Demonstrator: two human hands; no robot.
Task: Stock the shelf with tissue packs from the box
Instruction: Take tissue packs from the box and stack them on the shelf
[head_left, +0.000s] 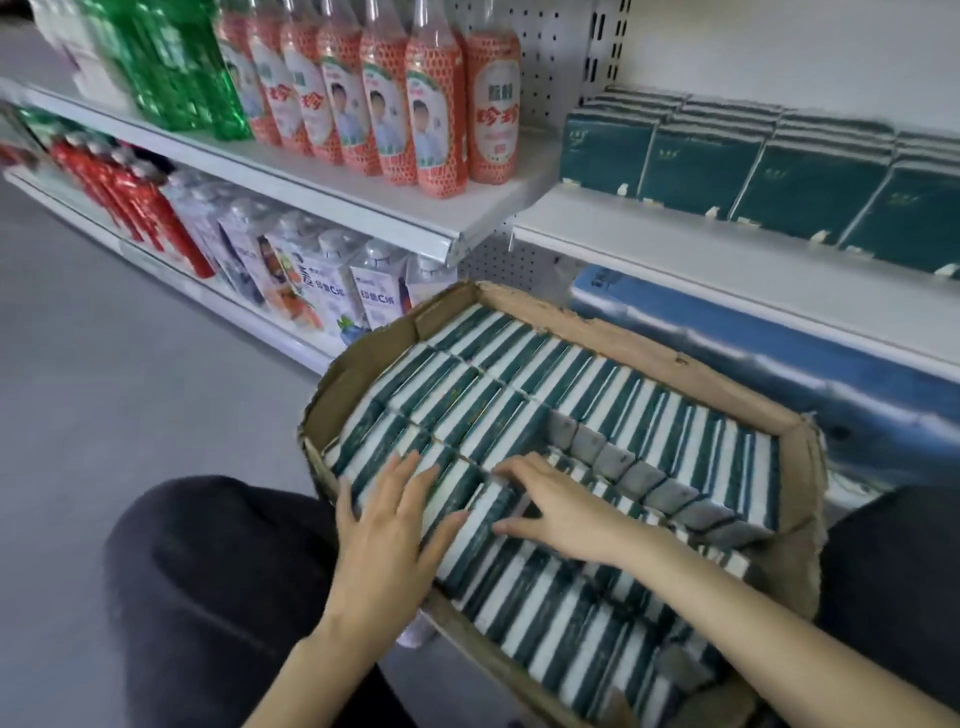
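Observation:
A torn cardboard box (628, 339) sits in front of my knees, filled with rows of teal-and-white tissue packs (524, 374) standing on edge. A gap in the right rows exposes a lower layer. My left hand (387, 525) lies flat with straight fingers on the near-left packs. My right hand (563, 506) reaches over the middle rows, its fingers and thumb pinching a small bunch of packs (485, 512) between them. On the white shelf (675, 249) at the upper right, several teal tissue packs (779, 179) stand in rows.
Orange and green bottles (441, 114) fill the upper left shelf, with red and white bottles (322, 280) below it. Blue wrapped packages (779, 358) lie under the tissue shelf behind the box. My dark trouser knees flank the box on the grey floor (104, 364).

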